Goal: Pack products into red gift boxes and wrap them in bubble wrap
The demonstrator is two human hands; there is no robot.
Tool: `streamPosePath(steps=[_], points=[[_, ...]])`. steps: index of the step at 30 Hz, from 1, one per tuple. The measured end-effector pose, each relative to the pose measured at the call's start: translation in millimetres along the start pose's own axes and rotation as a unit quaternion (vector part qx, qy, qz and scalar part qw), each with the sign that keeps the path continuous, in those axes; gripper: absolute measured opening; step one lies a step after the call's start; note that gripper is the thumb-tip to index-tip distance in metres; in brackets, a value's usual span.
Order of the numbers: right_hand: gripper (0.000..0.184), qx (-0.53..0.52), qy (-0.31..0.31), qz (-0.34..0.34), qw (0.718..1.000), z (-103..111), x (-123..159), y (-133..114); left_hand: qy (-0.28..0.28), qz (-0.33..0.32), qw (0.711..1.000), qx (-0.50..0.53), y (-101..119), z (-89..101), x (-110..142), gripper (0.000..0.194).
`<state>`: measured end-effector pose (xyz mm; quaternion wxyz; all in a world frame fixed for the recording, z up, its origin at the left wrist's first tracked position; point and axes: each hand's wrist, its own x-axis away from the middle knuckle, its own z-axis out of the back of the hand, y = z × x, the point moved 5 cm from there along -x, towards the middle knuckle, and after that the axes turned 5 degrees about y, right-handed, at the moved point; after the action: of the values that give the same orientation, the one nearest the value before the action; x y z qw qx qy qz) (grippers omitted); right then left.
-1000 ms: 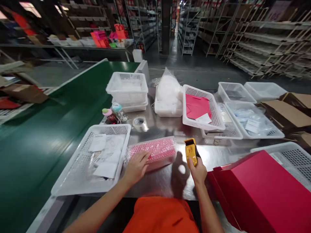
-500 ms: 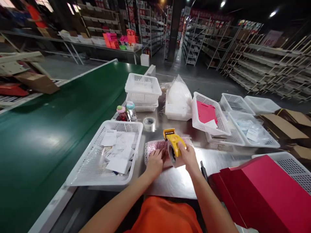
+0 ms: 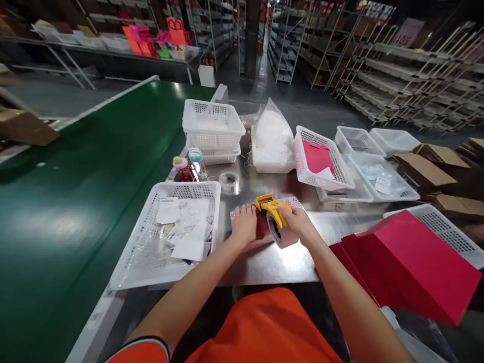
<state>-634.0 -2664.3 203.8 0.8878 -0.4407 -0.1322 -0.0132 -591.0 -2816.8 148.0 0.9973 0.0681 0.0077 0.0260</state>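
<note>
My right hand (image 3: 299, 224) is wrapped around the handle of a yellow tape dispenser (image 3: 273, 205), with a large roll of tape (image 3: 288, 239) on it. The dispenser's head is over a bubble-wrapped package (image 3: 263, 230), dark reddish in the middle, on the metal table. On the left part of that package lies my left hand (image 3: 244, 224), palm down, fingers pointing away from me. Its fingertips are partly hard to make out. A loose roll of clear tape (image 3: 229, 180) rests just beyond.
Left of the package stands a white basket (image 3: 216, 222) of papers and bags, beside a green conveyor belt (image 3: 75, 191). Two bottles (image 3: 184, 169), stacked baskets (image 3: 214, 136) and a bag-filled bin (image 3: 272, 164) are behind. Red boxes (image 3: 412, 257) are at the right.
The dispenser has turned slightly and its roll has shifted right. My left hand has moved a little left and forward on the package. The whole view has shifted.
</note>
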Motion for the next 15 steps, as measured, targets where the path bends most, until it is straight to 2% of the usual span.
streamPosePath(steps=[2,4,6,8,10,12,15], points=[[0.039,-0.001,0.006,-0.017,1.0,7,21,9,-0.001,0.004,1.0,-0.005,1,-0.1,1,0.085],[0.043,-0.006,0.016,-0.027,0.999,17,58,29,-0.008,0.008,1.0,-0.001,2,0.1,2,0.085],[0.048,-0.032,0.016,-0.043,0.998,26,107,61,-0.017,0.014,1.0,0.002,2,1.4,1,0.096],[0.05,-0.073,0.001,-0.1,0.992,30,155,102,-0.03,0.013,0.999,-0.002,1,3.0,-1,0.112],[0.053,-0.098,-0.009,-0.172,0.98,28,188,143,-0.046,0.005,0.999,-0.011,1,4.6,-3,0.117],[0.056,-0.101,-0.008,-0.188,0.977,18,196,169,-0.061,-0.004,0.998,-0.023,3,5.8,-3,0.118],[0.05,-0.044,0.012,-0.129,0.991,-6,161,175,-0.072,-0.007,0.996,-0.049,9,6.4,1,0.121]])
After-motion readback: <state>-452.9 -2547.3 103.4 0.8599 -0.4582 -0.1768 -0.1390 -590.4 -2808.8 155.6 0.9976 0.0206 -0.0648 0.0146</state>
